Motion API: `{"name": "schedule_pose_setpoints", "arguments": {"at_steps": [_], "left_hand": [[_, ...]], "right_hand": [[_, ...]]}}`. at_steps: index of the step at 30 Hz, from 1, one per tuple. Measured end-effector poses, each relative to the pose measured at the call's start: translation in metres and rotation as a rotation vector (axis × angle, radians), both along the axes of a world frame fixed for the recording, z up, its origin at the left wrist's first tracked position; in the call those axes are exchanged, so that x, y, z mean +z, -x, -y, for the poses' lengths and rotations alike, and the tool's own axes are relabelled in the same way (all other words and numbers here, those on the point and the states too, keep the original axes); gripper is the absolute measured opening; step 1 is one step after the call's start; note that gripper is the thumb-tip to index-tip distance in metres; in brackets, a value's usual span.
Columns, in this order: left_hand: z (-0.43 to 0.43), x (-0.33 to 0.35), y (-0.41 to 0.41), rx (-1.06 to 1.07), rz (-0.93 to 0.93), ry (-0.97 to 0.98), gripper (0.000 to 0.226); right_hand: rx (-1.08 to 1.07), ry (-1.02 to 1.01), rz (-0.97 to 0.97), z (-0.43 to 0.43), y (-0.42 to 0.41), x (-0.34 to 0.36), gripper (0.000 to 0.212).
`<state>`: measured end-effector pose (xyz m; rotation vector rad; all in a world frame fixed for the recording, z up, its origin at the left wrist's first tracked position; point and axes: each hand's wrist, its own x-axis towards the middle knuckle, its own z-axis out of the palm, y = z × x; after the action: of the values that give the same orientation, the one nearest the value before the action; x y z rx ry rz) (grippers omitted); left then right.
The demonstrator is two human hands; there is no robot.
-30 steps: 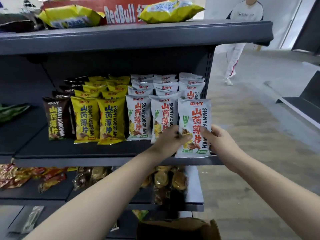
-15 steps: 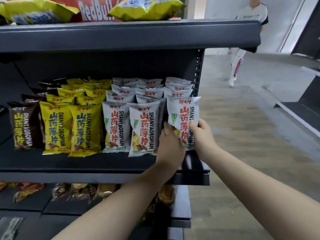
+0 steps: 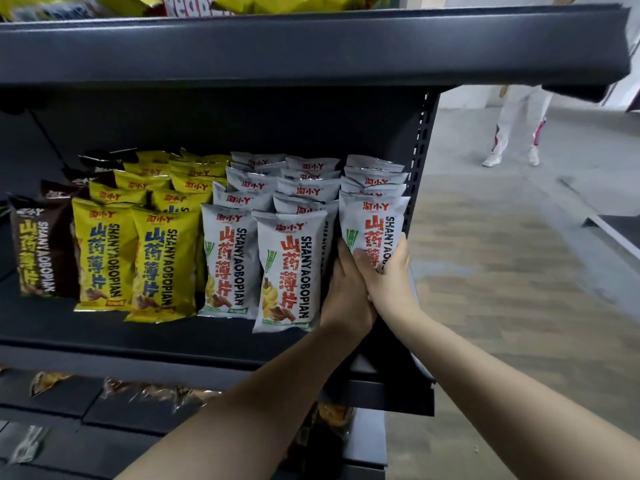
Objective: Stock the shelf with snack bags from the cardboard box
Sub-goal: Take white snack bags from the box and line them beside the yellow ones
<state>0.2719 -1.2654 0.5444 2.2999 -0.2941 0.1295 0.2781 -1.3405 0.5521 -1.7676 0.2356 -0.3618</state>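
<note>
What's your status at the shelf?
Right hand grips white bag, left hand presses its side. Bag upright, front of right row on shelf. Nothing blocking.

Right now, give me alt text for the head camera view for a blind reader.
The right hand grips a white snack bag upright at the right end of a dark shelf, left hand touching its left edge, beside rows of white, yellow and brown bags.

We note a matt dark metal shelf (image 3: 138, 362), glossy plastic-film snack bags (image 3: 287, 271), a perforated metal upright (image 3: 420, 133), a wood-grain floor (image 3: 502, 289).
</note>
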Motion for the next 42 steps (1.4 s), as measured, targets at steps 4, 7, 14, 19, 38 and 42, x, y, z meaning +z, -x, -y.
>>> {"name": "schedule_pose_setpoints", "arguments": {"at_steps": [4,7,14,19,38,42], "left_hand": [[-0.001,-0.004,-0.006,-0.041,-0.014,-0.016,0.094],[0.000,-0.001,-0.006,-0.045,-0.006,-0.045,0.093],[-0.013,0.008,0.042,-0.004,0.171,-0.266,0.074],[-0.067,0.010,0.064,0.008,0.668,-0.139,0.042],[-0.121,-0.008,0.019,-0.049,0.241,0.116,0.074],[-0.122,-0.005,0.010,-0.139,0.181,0.146,0.081]], "right_hand": [[0.005,-0.026,0.001,0.003,-0.011,-0.001,0.064],[0.003,-0.045,-0.012,0.006,-0.014,-0.003,0.070],[0.030,-0.053,0.034,0.012,-0.014,-0.010,0.073],[0.043,-0.023,0.003,0.006,-0.006,-0.007,0.061],[0.229,0.344,0.185,-0.067,0.045,-0.013,0.080],[0.244,0.360,0.221,-0.067,0.039,-0.012,0.074]]}}
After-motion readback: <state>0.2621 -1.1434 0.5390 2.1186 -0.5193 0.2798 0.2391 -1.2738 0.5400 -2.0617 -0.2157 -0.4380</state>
